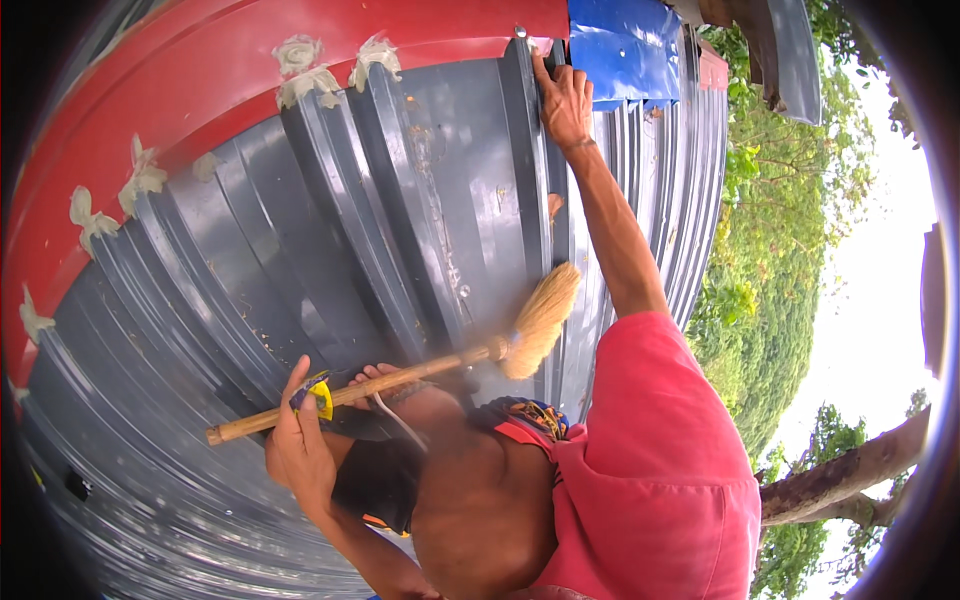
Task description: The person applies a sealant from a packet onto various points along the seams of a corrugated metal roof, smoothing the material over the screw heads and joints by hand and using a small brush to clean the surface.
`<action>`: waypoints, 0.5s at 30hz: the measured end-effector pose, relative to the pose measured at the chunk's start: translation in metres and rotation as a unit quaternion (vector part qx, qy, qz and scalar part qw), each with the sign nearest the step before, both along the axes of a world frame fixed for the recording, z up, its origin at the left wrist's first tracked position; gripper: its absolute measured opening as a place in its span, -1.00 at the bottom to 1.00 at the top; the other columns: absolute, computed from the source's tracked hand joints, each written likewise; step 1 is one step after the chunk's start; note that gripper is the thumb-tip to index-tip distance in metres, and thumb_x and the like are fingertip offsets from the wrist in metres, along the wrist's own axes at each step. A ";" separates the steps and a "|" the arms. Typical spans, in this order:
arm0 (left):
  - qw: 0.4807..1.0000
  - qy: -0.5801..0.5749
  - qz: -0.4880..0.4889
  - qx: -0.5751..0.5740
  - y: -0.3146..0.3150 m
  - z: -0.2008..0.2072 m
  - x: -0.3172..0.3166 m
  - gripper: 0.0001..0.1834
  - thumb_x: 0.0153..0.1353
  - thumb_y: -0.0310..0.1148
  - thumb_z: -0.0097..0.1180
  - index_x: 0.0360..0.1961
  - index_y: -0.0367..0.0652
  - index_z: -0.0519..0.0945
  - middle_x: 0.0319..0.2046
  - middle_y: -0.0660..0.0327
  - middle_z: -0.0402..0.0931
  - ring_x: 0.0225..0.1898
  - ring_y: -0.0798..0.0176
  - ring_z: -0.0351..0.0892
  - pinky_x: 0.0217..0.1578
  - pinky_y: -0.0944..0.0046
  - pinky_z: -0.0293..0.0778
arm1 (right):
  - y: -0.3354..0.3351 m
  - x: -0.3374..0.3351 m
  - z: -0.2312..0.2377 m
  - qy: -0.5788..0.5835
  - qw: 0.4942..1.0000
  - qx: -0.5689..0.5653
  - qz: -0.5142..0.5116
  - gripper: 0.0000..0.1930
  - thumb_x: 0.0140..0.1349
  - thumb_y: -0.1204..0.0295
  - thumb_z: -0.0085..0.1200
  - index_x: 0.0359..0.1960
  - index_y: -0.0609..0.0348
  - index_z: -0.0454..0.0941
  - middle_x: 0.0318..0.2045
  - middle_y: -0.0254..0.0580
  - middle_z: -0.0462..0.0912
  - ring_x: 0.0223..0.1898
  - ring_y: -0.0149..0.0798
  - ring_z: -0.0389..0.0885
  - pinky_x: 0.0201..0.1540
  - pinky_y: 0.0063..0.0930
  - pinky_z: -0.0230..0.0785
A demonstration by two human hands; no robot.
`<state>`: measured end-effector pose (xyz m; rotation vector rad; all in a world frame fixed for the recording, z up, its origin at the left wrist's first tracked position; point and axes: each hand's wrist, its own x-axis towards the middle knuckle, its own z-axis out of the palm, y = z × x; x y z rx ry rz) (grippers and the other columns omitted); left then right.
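Note:
Low on the left, my left hand has its fingers closed about a crumpled yellow and dark blue packet. Behind those fingers runs the wooden handle of a straw broom; I cannot tell whether the hand grips it too. The bristles rest on the dark grey ribbed metal roof. At the top, my right hand reaches to the lower edge of the red ridge cap. Its index finger is stretched out against a rib's end; the other fingers bend beside a blue sheet.
Lumps of pale putty sit where several ribs meet the red cap. A bare foot is beside the broom handle. Trees and a thick branch stand past the right side of the roof.

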<state>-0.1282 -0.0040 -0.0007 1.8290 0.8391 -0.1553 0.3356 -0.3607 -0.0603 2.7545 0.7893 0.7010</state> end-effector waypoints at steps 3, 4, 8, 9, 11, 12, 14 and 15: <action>1.000 -0.007 -0.002 -0.023 0.000 0.002 0.001 -0.60 0.53 -0.37 -0.04 0.30 -0.03 0.62 -0.02 0.16 0.74 -0.07 0.28 0.69 -0.02 0.27 0.53 | -0.004 0.004 -0.003 -0.037 0.998 -0.044 -0.012 -0.29 0.33 0.56 -0.10 0.53 -0.34 0.33 -0.13 -0.12 0.50 -0.05 -0.02 0.43 0.08 -0.09 0.24; 0.999 -0.024 0.000 -0.035 -0.001 0.000 0.000 -0.60 0.53 -0.38 -0.05 0.31 -0.06 0.61 0.01 0.15 0.73 -0.06 0.28 0.68 -0.01 0.26 0.52 | -0.004 0.005 -0.003 -0.049 0.997 -0.061 -0.021 -0.30 0.35 0.54 -0.10 0.53 -0.33 0.32 -0.13 -0.12 0.50 -0.05 -0.02 0.43 0.09 -0.08 0.23; 0.998 -0.039 -0.007 -0.056 -0.001 -0.002 -0.001 -0.60 0.55 -0.41 -0.08 0.32 -0.18 0.58 0.09 0.13 0.69 -0.02 0.27 0.65 0.04 0.26 0.52 | -0.005 0.015 -0.003 -0.083 0.992 -0.080 -0.046 -0.32 0.34 0.47 -0.03 0.53 -0.33 0.29 -0.14 -0.11 0.48 -0.04 -0.01 0.41 0.11 -0.07 0.19; 0.997 -0.044 -0.003 -0.056 -0.001 -0.003 -0.002 -0.60 0.55 -0.41 -0.07 0.32 -0.16 0.58 0.08 0.14 0.70 -0.02 0.27 0.66 0.03 0.26 0.52 | -0.005 0.019 0.000 -0.094 0.990 -0.090 -0.053 -0.32 0.34 0.46 -0.02 0.52 -0.31 0.29 -0.14 -0.09 0.48 -0.04 -0.01 0.41 0.10 -0.06 0.18; 0.997 -0.055 0.004 -0.057 -0.001 -0.006 -0.005 -0.60 0.54 -0.40 -0.07 0.31 -0.12 0.60 0.05 0.16 0.71 -0.03 0.28 0.66 0.03 0.27 0.52 | -0.005 0.021 0.001 -0.102 0.988 -0.082 -0.083 -0.32 0.32 0.46 0.00 0.51 -0.28 0.30 -0.12 -0.07 0.48 -0.03 0.01 0.41 0.10 -0.04 0.18; 0.998 -0.034 0.003 -0.048 0.000 -0.004 -0.005 -0.60 0.54 -0.40 -0.06 0.31 -0.10 0.61 0.04 0.17 0.72 -0.04 0.29 0.66 0.03 0.27 0.52 | -0.001 0.020 0.001 -0.099 0.988 -0.064 -0.104 -0.31 0.29 0.47 0.01 0.50 -0.26 0.31 -0.11 -0.06 0.49 -0.02 0.02 0.40 0.09 -0.03 0.17; 0.999 0.009 0.000 -0.032 0.002 0.003 -0.005 -0.61 0.54 -0.39 -0.05 0.30 -0.05 0.63 0.02 0.19 0.73 -0.05 0.30 0.67 0.02 0.28 0.52 | 0.007 0.015 0.002 -0.080 0.990 -0.012 -0.115 -0.29 0.23 0.50 0.03 0.48 -0.21 0.35 -0.09 -0.05 0.49 -0.01 0.04 0.40 0.08 -0.03 0.17; 1.000 0.002 0.007 -0.030 0.001 0.002 -0.006 -0.61 0.53 -0.39 -0.05 0.29 -0.03 0.63 0.00 0.19 0.73 -0.05 0.30 0.67 0.01 0.28 0.52 | 0.008 0.009 0.004 -0.064 0.992 0.022 -0.105 -0.29 0.19 0.52 0.03 0.46 -0.18 0.39 -0.09 -0.06 0.49 -0.01 0.05 0.40 0.07 -0.03 0.17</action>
